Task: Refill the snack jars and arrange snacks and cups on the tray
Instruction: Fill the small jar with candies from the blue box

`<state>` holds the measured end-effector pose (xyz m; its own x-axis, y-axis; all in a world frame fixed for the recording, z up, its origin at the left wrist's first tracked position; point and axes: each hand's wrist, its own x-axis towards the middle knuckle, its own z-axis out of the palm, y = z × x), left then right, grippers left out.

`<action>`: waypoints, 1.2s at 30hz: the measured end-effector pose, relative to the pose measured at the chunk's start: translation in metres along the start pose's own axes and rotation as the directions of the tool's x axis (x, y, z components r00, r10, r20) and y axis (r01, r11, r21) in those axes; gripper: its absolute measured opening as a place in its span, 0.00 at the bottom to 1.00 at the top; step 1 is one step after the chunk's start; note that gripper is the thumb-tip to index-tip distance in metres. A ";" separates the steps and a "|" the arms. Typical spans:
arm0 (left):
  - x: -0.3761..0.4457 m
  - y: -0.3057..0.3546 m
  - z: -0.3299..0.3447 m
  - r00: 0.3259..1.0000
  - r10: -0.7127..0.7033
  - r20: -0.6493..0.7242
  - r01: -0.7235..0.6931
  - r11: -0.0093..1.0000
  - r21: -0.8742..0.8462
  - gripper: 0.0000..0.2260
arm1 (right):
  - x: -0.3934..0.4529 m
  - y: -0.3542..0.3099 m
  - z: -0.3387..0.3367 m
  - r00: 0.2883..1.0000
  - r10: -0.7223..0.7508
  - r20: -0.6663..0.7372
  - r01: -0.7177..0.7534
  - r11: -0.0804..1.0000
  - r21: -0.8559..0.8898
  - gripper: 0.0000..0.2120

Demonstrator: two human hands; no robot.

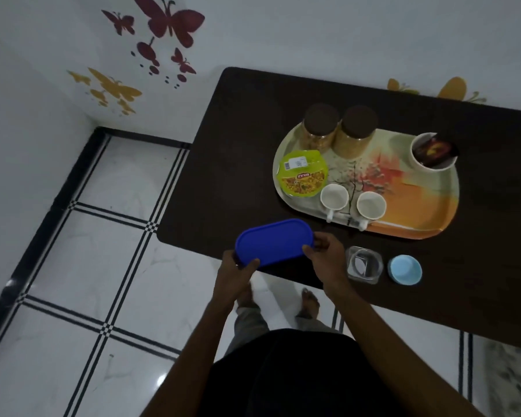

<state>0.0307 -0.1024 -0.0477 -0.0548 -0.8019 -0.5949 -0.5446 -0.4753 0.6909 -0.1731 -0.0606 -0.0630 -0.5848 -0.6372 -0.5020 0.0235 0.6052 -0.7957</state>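
Observation:
A blue oval lidded box (273,242) hangs over the near left corner of the dark table (229,164). My left hand (238,270) grips its left end and my right hand (325,254) grips its right end. On the patterned tray (418,212) stand two dark-lidded snack jars (321,127) (358,132), a green snack packet (303,173), two white cups (334,198) (371,206) and a white mug holding a dark packet (432,156).
Near the table's front edge sit a small clear glass container (364,264) and a light blue round lid (405,269). White tiled floor (103,236) lies to the left, and my feet show below the table edge. Walls with butterfly stickers stand behind.

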 end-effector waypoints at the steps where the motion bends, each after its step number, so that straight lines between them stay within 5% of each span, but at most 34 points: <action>1: 0.007 0.003 -0.004 0.999 0.019 0.048 -0.021 0.999 0.032 0.21 | 0.001 -0.003 -0.002 1.000 0.001 -0.013 -0.001 1.000 0.001 0.16; 8: 0.058 0.040 -0.031 0.849 0.341 0.404 -0.469 0.838 0.278 0.36 | -0.007 -0.004 0.005 0.968 0.060 -0.245 -0.061 0.998 0.001 0.16; 13: 0.064 0.056 -0.013 0.613 0.508 0.605 -0.786 0.313 0.534 0.44 | -0.018 -0.002 0.024 0.925 0.119 -0.361 -0.125 0.992 0.007 0.24; 17: 0.064 0.065 -0.010 0.632 0.397 0.665 -0.763 0.168 0.625 0.45 | -0.027 -0.003 0.035 0.890 0.181 -0.418 -0.174 0.983 0.055 0.22; 26: 0.060 0.067 -0.004 0.665 0.318 0.676 -0.739 0.153 0.656 0.47 | -0.023 -0.010 0.021 0.909 0.294 -0.294 -0.268 0.955 0.126 0.22; 36: 0.065 0.078 -0.008 0.697 0.307 0.648 -0.716 0.256 0.649 0.47 | -0.014 -0.020 0.016 0.916 0.241 -0.322 -0.273 0.960 -0.060 0.23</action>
<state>-0.0092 -0.1948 -0.0293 -0.7478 -0.4700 -0.4688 -0.6433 0.6877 0.3366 -0.1521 -0.0719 -0.0453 -0.7907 -0.2842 -0.5422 0.1342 0.7837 -0.6065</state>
